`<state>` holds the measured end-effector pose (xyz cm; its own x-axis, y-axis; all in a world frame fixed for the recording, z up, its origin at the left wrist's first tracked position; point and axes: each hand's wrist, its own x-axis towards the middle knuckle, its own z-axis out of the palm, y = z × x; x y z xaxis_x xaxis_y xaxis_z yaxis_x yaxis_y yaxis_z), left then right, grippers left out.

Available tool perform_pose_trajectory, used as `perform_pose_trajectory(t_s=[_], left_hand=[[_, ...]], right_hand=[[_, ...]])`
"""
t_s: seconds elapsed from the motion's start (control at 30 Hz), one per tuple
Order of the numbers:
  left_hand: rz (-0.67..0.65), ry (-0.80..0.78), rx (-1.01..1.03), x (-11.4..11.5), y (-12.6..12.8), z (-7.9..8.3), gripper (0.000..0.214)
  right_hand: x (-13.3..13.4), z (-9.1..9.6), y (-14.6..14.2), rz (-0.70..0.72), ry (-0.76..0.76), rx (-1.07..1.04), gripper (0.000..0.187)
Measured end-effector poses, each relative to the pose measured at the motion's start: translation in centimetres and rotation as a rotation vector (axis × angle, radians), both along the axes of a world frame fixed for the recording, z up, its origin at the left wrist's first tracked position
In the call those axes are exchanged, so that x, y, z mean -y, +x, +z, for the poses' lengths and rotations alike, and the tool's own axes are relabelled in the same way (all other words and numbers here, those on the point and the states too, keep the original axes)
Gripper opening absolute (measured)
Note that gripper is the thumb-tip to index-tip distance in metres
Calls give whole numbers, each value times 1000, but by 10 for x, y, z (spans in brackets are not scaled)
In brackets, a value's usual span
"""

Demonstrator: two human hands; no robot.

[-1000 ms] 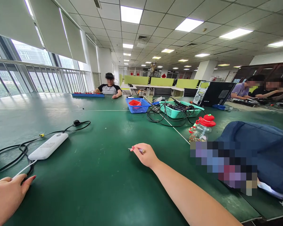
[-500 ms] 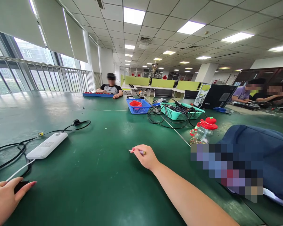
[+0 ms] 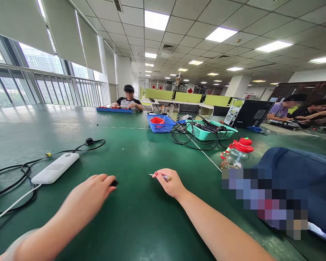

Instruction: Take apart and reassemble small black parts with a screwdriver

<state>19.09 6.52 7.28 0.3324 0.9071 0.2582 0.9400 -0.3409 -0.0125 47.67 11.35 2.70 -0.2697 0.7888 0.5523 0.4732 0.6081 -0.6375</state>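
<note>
In my right hand (image 3: 171, 184) is a slim pen (image 3: 167, 178) with a purplish and gold barrel. Its pale tip points left, low over the green tabletop (image 3: 130, 217); I cannot tell whether it touches. My left hand (image 3: 93, 192) is closed around a small black object (image 3: 114, 183), left of the pen. Only one end of that object shows past the fingertips, so its kind is unclear. A white power bank (image 3: 55, 168) with a white cable lies to the left of my left hand.
Black cables (image 3: 24, 168) lie at the left. Farther back stand a blue basket (image 3: 161, 127), a teal basket (image 3: 206, 135) with cables and a computer case (image 3: 250, 112). At the right are a red-lidded bottle (image 3: 237, 154) and a navy bag (image 3: 301, 185). Other people sit around the table.
My left hand has moved from the lower left corner toward the middle, carrying the black object. My right hand holds the pen in nearly the same place.
</note>
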Motion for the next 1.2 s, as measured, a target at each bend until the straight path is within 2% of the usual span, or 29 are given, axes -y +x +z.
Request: perform_pose_trajectory(t_s=[0.1,0.17,0.23,0.33,0.43,0.63,0.73,0.87,1.2], left_hand=[[-154,-36,-82,-25,58,1,24],[-190,-13,-81,-43,81,-7,26],[-197,-4,-64,-60,92,-17,31],[-292,-24,-13,-75,93,-31,39],[-386,-69,112,-80,85,-39,43],[-242,-193,376,-85,75,-42,41],[-275,-182,378,-85,75,-44,38],[-323,-170,344,-83,73,-46,39],[-319,-196,350,-80,74,-43,37]], right_hand=[[0,0,0,-16,4,5,35],[0,0,1,-28,20,9,34],[0,0,1,-40,42,-10,33],[3,2,1,-55,86,-48,32],[8,5,-1,-48,152,-33,29],[18,11,-10,39,279,142,22],[21,11,-13,95,344,270,20],[20,9,-15,102,379,387,23],[21,6,-16,94,480,385,22]])
